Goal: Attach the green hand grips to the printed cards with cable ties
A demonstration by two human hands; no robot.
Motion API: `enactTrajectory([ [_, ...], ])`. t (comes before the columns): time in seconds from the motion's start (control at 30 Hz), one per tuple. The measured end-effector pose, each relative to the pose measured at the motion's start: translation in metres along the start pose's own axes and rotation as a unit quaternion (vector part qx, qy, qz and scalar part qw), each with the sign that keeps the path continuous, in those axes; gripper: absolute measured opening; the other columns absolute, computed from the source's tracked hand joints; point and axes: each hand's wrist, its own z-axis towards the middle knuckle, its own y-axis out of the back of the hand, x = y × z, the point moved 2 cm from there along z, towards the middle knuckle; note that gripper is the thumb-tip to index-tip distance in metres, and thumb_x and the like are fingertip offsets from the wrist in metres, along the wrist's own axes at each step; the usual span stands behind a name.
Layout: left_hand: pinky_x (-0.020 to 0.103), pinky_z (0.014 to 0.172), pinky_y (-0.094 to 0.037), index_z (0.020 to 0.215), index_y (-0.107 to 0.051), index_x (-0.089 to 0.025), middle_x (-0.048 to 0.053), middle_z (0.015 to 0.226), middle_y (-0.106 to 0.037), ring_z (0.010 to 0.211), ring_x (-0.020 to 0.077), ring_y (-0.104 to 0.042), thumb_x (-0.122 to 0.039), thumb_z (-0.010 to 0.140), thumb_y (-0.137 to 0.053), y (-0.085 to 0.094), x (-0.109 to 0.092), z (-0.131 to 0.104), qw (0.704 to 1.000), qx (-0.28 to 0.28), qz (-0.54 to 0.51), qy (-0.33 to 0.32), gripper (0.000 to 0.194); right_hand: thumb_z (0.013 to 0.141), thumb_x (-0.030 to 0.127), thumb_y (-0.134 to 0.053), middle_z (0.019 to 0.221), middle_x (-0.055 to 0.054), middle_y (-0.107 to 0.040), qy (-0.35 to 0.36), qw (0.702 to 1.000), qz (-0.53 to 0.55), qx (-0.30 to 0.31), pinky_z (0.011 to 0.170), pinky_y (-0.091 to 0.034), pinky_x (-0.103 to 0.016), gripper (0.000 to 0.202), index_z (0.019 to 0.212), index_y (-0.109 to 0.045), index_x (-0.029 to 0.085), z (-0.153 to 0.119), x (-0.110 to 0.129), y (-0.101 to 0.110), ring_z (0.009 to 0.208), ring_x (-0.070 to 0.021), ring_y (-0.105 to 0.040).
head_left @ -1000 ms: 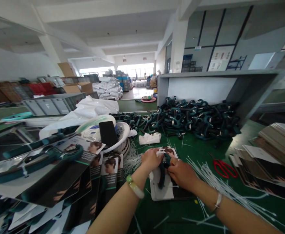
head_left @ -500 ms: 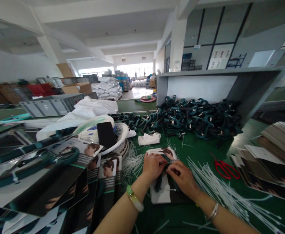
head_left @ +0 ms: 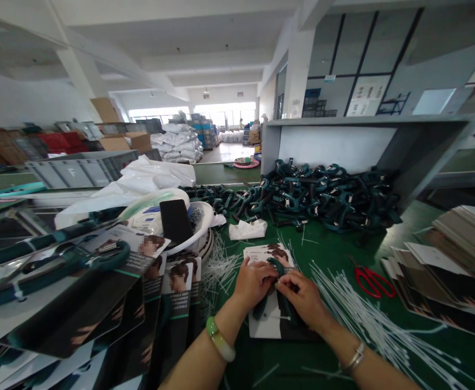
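Observation:
My left hand (head_left: 254, 283) and my right hand (head_left: 305, 298) meet over a printed backing card (head_left: 264, 324) on the green table. A dark teal hand grip strengthener (head_left: 276, 264) lies on that card, partly hidden under my fingers. My left fingers are closed at its upper part. Thumb and forefinger of my right hand pinch a tiny pale bit, apparently a cable tie, against the left fingertips. Lower on the strengthener, a white cable tie end (head_left: 285, 318) sticks out.
Loose white cable ties (head_left: 359, 309) and red scissors (head_left: 372, 280) lie right, beside stacked cards (head_left: 444, 271). Many grip strengtheners (head_left: 322, 197) are heaped behind. Carded strengtheners (head_left: 78, 292) pile up left, near a white basin (head_left: 203, 230) with a black phone (head_left: 176, 221).
My fingertips have shifted slightly and stay together at the strengthener, whose curved top shows more now. The whole view has moved a little.

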Motion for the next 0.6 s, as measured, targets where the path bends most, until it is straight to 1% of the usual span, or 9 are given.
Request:
enactTrajectory([
  [0.2,0.047,0.102,-0.021,0.082,-0.068,-0.029,-0.004,0.093,-0.07,0.092,0.0163,-0.061,-0.016,0.079,-0.057,0.001,-0.001,-0.0012,1.0,0.006,-0.005,0.004,0.018,0.081,0.037,-0.056,0.07,-0.002,-0.053,-0.009,1.0,-0.006,0.002,0.061,-0.041,-0.028,0.02,0.072,-0.061,0.02,0.0028,-0.0002,-0.0004,0.066,-0.0164,-0.051],
  [0.37,0.047,0.101,-0.022,0.083,-0.068,-0.029,-0.003,0.092,-0.07,0.092,0.0166,-0.061,-0.019,0.08,-0.056,0.0022,-0.0028,-0.0021,1.0,0.005,0.013,0.009,0.017,0.08,0.038,-0.057,0.07,-0.001,-0.053,-0.006,1.0,0.002,0.005,0.061,-0.041,-0.028,0.021,0.071,-0.061,0.02,0.0014,0.0005,0.0007,0.066,-0.0162,-0.052],
  [0.6,0.049,0.104,-0.019,0.086,-0.068,-0.031,-0.003,0.093,-0.07,0.092,0.0162,-0.061,-0.018,0.081,-0.052,0.0006,-0.0021,-0.0025,0.999,0.009,0.045,-0.011,0.02,0.08,0.039,-0.057,0.071,-0.001,-0.054,-0.017,1.0,0.001,0.005,0.061,-0.041,-0.028,0.021,0.073,-0.061,0.02,0.001,-0.0021,0.0006,0.066,-0.0162,-0.052],
])
